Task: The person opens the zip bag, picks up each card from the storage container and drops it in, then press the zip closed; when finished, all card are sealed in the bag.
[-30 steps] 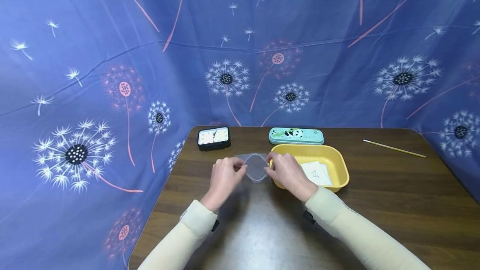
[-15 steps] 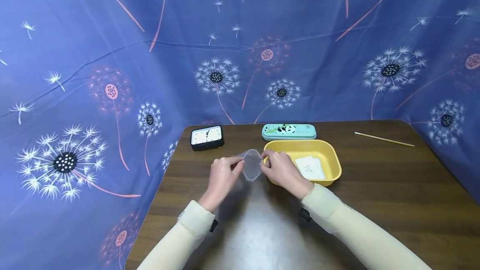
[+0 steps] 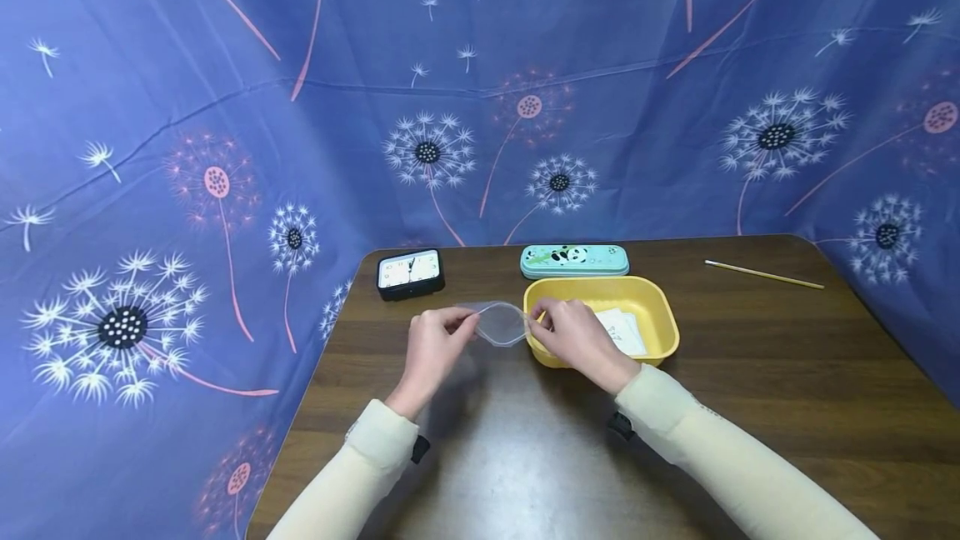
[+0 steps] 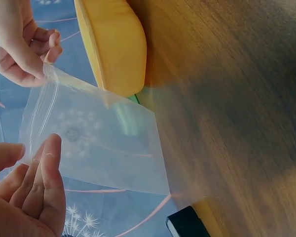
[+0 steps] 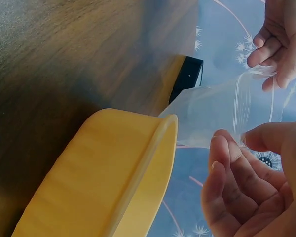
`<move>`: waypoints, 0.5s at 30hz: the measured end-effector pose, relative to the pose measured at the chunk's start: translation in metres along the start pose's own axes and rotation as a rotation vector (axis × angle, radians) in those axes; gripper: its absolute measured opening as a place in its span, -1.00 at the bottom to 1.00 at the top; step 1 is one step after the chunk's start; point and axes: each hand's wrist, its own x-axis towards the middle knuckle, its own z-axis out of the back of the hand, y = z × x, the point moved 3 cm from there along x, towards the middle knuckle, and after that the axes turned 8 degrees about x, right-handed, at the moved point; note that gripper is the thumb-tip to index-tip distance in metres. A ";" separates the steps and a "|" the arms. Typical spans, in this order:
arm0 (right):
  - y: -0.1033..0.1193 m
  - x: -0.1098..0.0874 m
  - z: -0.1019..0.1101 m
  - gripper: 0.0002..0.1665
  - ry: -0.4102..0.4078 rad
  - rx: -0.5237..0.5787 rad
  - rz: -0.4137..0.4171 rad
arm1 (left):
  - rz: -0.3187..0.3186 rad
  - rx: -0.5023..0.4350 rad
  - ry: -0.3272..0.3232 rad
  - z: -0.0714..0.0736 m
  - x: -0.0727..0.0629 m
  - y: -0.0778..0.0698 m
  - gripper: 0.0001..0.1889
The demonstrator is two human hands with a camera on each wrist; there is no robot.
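Observation:
A clear zip-top plastic bag [image 3: 501, 325] is stretched between both hands above the table, its mouth spread in an oval toward the head camera. My left hand [image 3: 437, 348] pinches one side of the opening between thumb and fingers. The opposite side is pinched by my right hand [image 3: 577, 338], which overlaps the left end of a yellow basin [image 3: 660, 307] in the head view. Through the bag [image 4: 103, 133] in the left wrist view I see the patterned cloth; nothing shows inside it. White papers [image 3: 622, 330] with a small drawing lie in the basin.
Behind the basin lies a mint pencil case [image 3: 575, 261] with a panda print. A black-framed clock [image 3: 410, 273] stands at the back left of the wooden table [image 3: 480, 457]. A thin stick [image 3: 763, 274] lies at the back right. Blue dandelion cloth [image 3: 360, 173] hangs behind.
The bag's mouth narrows half a second ago, then spreads wider again as the hands move apart. Both hands keep their pinch. The head view has shifted slightly.

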 end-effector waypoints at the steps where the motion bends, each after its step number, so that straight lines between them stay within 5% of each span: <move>1: 0.000 0.000 0.000 -0.89 0.006 -0.004 -0.003 | -0.003 0.006 -0.004 0.000 0.000 0.000 -0.89; 15: -0.019 0.011 0.037 -0.77 0.020 -0.123 0.011 | -0.026 0.093 -0.009 0.000 0.002 0.000 -0.88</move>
